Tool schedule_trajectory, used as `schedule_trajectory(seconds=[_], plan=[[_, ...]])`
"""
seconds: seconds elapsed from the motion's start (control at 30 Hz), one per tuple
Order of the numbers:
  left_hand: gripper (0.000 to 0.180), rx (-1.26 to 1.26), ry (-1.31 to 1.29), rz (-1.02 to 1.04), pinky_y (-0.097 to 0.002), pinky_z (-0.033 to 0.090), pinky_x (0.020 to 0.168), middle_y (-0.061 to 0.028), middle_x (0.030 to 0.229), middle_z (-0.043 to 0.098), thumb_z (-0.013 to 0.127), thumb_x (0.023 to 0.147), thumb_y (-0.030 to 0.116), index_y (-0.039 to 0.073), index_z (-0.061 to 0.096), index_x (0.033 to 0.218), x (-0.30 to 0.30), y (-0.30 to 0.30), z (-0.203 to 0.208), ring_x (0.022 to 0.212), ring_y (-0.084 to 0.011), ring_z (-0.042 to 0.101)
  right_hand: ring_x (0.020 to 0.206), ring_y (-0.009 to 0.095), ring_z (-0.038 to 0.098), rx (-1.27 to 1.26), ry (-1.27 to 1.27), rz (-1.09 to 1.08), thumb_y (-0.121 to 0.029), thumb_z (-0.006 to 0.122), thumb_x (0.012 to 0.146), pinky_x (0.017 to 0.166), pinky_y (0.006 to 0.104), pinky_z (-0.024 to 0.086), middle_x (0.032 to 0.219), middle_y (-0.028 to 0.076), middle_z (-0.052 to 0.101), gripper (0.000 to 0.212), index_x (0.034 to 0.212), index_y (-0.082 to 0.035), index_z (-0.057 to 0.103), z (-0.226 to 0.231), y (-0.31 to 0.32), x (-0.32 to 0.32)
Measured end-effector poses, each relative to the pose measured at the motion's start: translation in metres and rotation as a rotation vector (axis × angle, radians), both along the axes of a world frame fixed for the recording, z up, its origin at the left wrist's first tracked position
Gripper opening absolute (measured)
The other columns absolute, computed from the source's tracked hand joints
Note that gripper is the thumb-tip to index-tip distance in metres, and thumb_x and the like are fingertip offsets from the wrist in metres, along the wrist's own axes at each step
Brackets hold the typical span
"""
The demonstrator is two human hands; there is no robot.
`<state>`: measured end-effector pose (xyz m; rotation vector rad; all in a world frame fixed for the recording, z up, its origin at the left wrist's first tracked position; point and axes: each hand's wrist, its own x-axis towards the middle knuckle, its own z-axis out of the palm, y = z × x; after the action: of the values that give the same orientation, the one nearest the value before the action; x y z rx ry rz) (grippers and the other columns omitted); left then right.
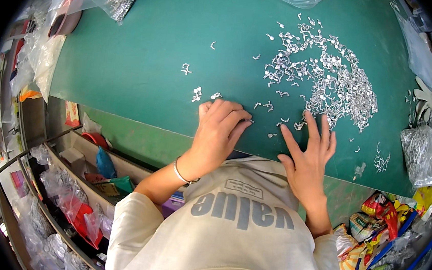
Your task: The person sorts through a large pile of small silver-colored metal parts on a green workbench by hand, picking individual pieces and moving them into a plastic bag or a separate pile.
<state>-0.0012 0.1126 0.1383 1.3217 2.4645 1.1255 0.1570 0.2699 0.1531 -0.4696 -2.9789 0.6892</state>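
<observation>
A large heap of small silver metal parts (341, 87) lies on the green tabletop (157, 42), to the right of centre. My left hand (218, 130) rests near the front edge, its fingers bent and closed. A bit of a small metal part (248, 120) shows at its thumb and fingertips. My right hand (309, 156) is open, fingers spread, with its fingertips at the near side of the heap and nothing held. Between the hands lie a few loose parts (271, 135). Beyond my left hand sit small clusters of parts (197, 94).
At the far left is a clear bag of metal parts (120, 3), and another filled bag (420, 153) lies at the right edge near a white glove (427, 97). Below the table stand compartments with bags (62, 188) on the left and colourful packets (373, 221) on the right.
</observation>
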Motion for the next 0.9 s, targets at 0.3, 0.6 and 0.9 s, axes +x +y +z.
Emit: schedule_trajectory(seconds=[0.3,0.6,0.9], plan=[[0.023,-0.013,0.092,0.126,-0.0345,0.037,0.081,-0.0058,0.095,0.062,0.075,0.073,0.000,0.007,0.067,0.093,-0.003,-0.006,0.006,0.090,-0.0238,0.057,0.141,0.043,0.021,-0.054,-0.008,0.117,-0.024,0.079,0.071,0.106,0.0657,0.017,0.153,0.013,0.030,0.058,0.127,-0.026,0.063,-0.001,-0.009,-0.012],[0.023,0.003,0.044,-0.071,-0.0381,0.034,0.082,-0.0055,0.101,0.057,0.074,0.073,0.002,0.008,0.067,0.094,0.022,0.000,0.001,0.095,-0.0240,0.054,0.141,0.043,0.023,-0.015,0.045,-0.012,-0.006,0.066,0.081,0.108,0.0632,0.017,0.151,0.018,0.032,0.051,0.130,-0.020,0.060,0.001,0.000,-0.013],[0.023,-0.063,0.174,0.260,-0.0360,0.034,0.083,-0.0058,0.101,0.058,0.075,0.072,-0.001,0.008,0.067,0.091,-0.001,-0.021,-0.005,0.093,-0.0240,0.053,0.141,0.041,0.026,0.002,0.095,0.105,-0.008,0.066,0.081,0.106,0.0652,0.018,0.150,0.012,0.036,0.051,0.130,-0.021,0.060,-0.005,-0.019,-0.040]])
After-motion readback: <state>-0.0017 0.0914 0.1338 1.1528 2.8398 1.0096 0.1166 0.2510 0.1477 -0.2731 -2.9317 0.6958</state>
